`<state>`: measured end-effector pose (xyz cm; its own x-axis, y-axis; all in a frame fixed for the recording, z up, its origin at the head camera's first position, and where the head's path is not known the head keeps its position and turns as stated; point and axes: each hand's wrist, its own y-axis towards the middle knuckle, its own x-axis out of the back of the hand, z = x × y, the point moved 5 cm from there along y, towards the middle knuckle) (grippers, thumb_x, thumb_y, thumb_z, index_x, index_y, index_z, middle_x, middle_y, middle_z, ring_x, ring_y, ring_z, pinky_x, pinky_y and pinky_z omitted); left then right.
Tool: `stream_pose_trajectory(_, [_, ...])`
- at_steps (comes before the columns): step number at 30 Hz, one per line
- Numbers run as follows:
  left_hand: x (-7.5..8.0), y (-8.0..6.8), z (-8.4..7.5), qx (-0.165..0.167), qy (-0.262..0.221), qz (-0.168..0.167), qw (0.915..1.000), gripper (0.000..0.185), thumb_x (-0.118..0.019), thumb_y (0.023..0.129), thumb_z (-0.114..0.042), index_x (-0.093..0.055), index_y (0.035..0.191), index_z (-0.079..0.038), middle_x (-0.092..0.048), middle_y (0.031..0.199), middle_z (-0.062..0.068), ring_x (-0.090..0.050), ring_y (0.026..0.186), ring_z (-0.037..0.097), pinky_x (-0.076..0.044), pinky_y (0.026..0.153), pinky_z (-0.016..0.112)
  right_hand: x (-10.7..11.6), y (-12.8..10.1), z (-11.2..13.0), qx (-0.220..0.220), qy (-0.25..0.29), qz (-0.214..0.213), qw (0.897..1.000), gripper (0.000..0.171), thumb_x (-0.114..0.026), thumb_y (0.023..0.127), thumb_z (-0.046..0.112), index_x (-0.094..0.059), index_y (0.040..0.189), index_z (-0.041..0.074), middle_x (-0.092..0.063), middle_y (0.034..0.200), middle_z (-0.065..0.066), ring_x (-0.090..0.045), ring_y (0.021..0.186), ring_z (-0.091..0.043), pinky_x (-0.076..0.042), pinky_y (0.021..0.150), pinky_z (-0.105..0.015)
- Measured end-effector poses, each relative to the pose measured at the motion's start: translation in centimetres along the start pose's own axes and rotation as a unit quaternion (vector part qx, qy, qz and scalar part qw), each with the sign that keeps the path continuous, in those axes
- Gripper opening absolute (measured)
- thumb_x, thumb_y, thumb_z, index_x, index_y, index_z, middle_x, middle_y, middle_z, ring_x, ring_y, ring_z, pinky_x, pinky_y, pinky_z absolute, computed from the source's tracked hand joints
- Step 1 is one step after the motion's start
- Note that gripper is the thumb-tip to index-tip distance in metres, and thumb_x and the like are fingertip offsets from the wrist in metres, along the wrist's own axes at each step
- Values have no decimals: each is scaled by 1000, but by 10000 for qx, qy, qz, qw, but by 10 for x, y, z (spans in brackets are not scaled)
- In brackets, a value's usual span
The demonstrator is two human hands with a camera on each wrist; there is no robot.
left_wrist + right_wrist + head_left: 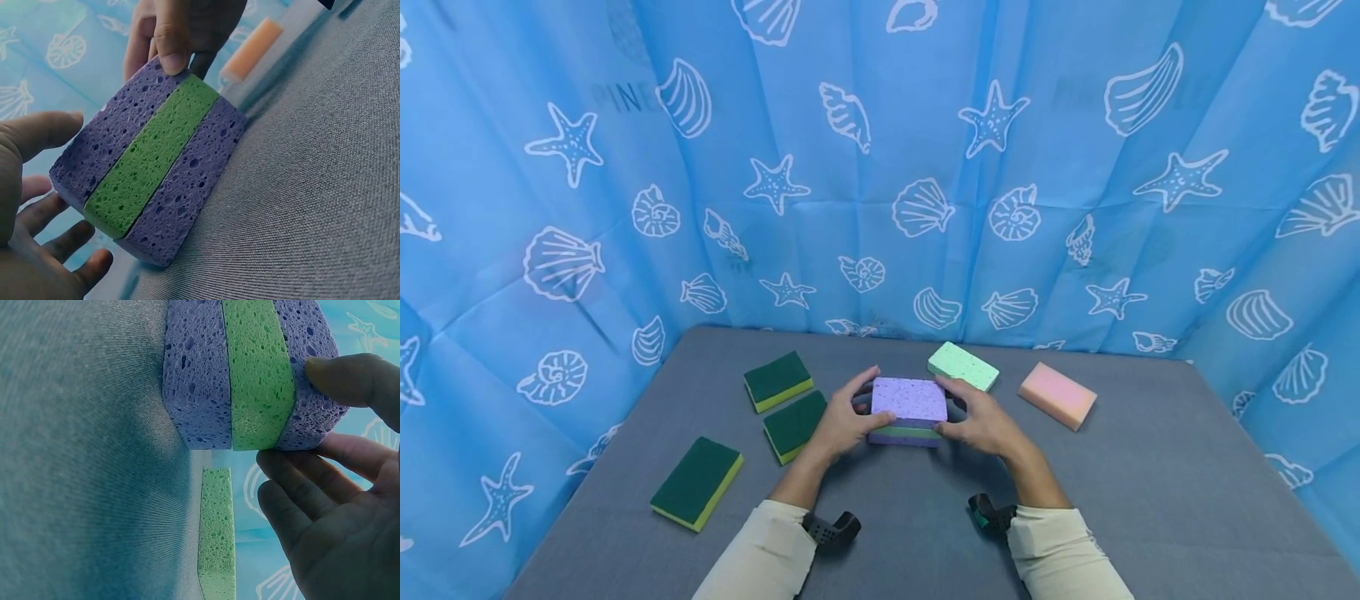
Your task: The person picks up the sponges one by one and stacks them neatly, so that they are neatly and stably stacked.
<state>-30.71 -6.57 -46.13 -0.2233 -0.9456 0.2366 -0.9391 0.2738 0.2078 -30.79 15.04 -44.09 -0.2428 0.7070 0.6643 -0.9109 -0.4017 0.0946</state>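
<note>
at frame centre on the grey desk (1150,500): sponge stack (908,412), purple-green-purple. left hand (842,423) and right hand (981,425) flanking it, each grip pinching an end. light green sponge (962,365) just behind.

left hand (844,422): fingers curled, gripping | right hand (982,423): same
</note>
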Motion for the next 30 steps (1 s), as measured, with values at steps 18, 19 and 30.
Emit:
stream_pose_trajectory(18, [0, 2, 6, 111, 9, -36, 9999, 68, -75, 85, -15, -43, 145, -7, -42, 145, 16, -40, 129, 36, -37, 100, 53, 0, 1, 1, 110, 38, -8, 9999, 74, -76, 82, 9, -40, 145, -1, -41, 144, -22, -43, 126, -41, -36, 99, -57])
stream_pose_trajectory(19, [0, 2, 6, 131, 22, -37, 9999, 68, -75, 85, -15, -43, 145, -7, -42, 145, 15, -40, 129, 35, -37, 100, 52, 0, 1, 1, 115, 31, -4, 9999, 74, -76, 82, 9, -40, 145, -1, -41, 144, -22, -43, 126, -41, -36, 99, -57])
stream_pose_trajectory(30, [-1, 1, 6, 164, 16, -68, 9998, 68, -75, 86, -16, -43, 146, -8, -42, 145, 15, -40, 129, 34, -38, 100, 51, 9, -3, 5, 197, -68, -169, 9996, 76, -76, 82, 14, -39, 147, 1, -42, 144, -21, -43, 126, -41, -36, 100, -56])
